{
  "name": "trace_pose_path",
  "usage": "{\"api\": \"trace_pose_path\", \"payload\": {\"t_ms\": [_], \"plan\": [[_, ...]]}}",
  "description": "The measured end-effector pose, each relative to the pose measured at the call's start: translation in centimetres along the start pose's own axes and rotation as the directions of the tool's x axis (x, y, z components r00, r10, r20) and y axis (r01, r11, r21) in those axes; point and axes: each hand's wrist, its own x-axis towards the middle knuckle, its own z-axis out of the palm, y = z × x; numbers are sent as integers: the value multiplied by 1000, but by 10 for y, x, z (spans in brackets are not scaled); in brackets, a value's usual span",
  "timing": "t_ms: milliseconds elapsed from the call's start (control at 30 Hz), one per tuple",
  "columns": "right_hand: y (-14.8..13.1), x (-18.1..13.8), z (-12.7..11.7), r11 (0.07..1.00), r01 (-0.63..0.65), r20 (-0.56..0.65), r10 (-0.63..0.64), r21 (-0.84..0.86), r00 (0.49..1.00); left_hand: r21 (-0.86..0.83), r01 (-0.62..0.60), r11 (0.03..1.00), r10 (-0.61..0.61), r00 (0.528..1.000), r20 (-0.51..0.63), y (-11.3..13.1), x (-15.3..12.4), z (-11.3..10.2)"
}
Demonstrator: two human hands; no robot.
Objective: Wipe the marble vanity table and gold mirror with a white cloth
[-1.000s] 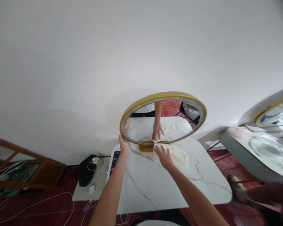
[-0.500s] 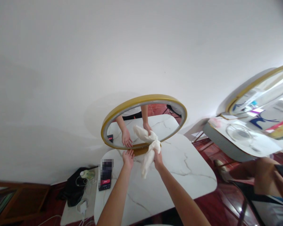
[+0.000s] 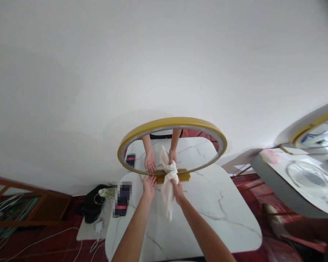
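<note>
A round mirror (image 3: 191, 148) in a gold frame stands on a gold base (image 3: 184, 177) on a white marbled table (image 3: 221, 203), close to the wall. My right hand (image 3: 178, 189) grips a white cloth (image 3: 167, 198), pressing its bunched top against the mirror's lower rim; the rest hangs down toward the tabletop. Just left of the cloth, my left hand (image 3: 149, 185) is open, palm up, its fingertips at the lower edge of the mirror. Both hands and the cloth show reflected in the glass.
A dark phone (image 3: 123, 200), partly blurred out, lies at the table's left edge. Beyond it are a black bag (image 3: 90, 207), a bottle (image 3: 106, 191) and a white charger with cables (image 3: 98, 226). At right stands another table (image 3: 287, 163) with a mirror; a person's foot (image 3: 273, 218) is below.
My right hand has slid the cloth leftward along the mirror's lower rim, closer to my left hand, baring the base's right end. The left hand stays by the rim. The view has shifted left.
</note>
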Motion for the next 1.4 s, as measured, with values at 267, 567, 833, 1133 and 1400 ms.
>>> {"api": "trace_pose_path", "payload": {"t_ms": [267, 567, 833, 1133, 1400], "plan": [[-1, 9, -5, 999, -18, 27, 19, -39, 999, -32, -41, 999, 40, 999, -24, -12, -3, 4], [-1, 7, 18, 977, 114, 122, -93, -182, 988, -74, -27, 997, 25, 999, -28, -7, 2, 1], [-26, -5, -39, 856, 334, 260, -245, -394, 934, -108, -32, 994, 28, 999, -34, -13, 7, -3], [-47, -3, -26, -36, 889, 833, -368, -456, 413, -93, -13, 996, 12, 1000, -10, -18, 13, 1], [-37, 14, 13, -139, 896, 845, -419, -421, 332, -32, -15, 999, 16, 1000, 23, -11, 13, -2]]}}
